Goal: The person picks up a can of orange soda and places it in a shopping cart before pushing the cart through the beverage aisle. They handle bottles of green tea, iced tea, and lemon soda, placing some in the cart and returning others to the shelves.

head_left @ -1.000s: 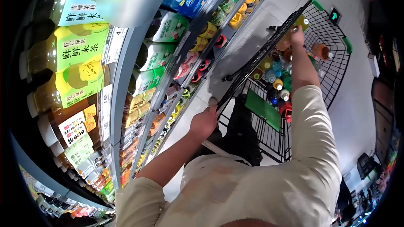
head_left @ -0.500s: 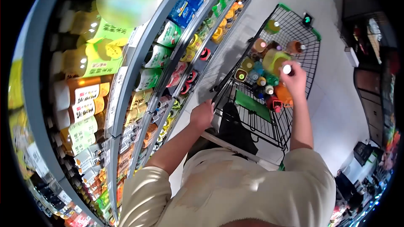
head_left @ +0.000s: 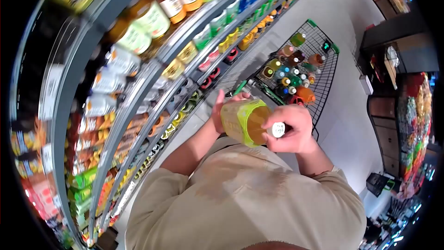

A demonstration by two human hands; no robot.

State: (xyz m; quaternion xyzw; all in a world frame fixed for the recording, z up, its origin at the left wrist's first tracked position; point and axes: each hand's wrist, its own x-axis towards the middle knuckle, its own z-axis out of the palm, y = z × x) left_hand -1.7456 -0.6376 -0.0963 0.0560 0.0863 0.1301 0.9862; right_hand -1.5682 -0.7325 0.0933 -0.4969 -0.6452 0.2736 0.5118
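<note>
Held in front of my chest is a large drink bottle point(head_left: 245, 121) with a yellow-green label, amber liquid and a white cap. My right hand point(head_left: 293, 128) grips it round the neck, thumb and fingers closed just below the cap. Against the bottle's far left end rests my left hand point(head_left: 218, 112), its fingers partly hidden behind the label. The bottle lies tilted, cap toward me. Beyond my hands stands a black wire shopping cart point(head_left: 329, 79) with green trim, holding several bottles, among them an orange one point(head_left: 305, 95).
Along my left run curved store shelves point(head_left: 152, 71) packed with bottled drinks, price strips on their edges. Grey floor point(head_left: 347, 115) lies right of the cart. Farther right are dark cabinets point(head_left: 383, 132), hanging packaged goods point(head_left: 416, 129) and a black basket point(head_left: 381, 184).
My right hand has brought the large bottle from the cart toward my chest. My left hand has left the cart's handle side and come to the bottle. My view has shifted along the shelves.
</note>
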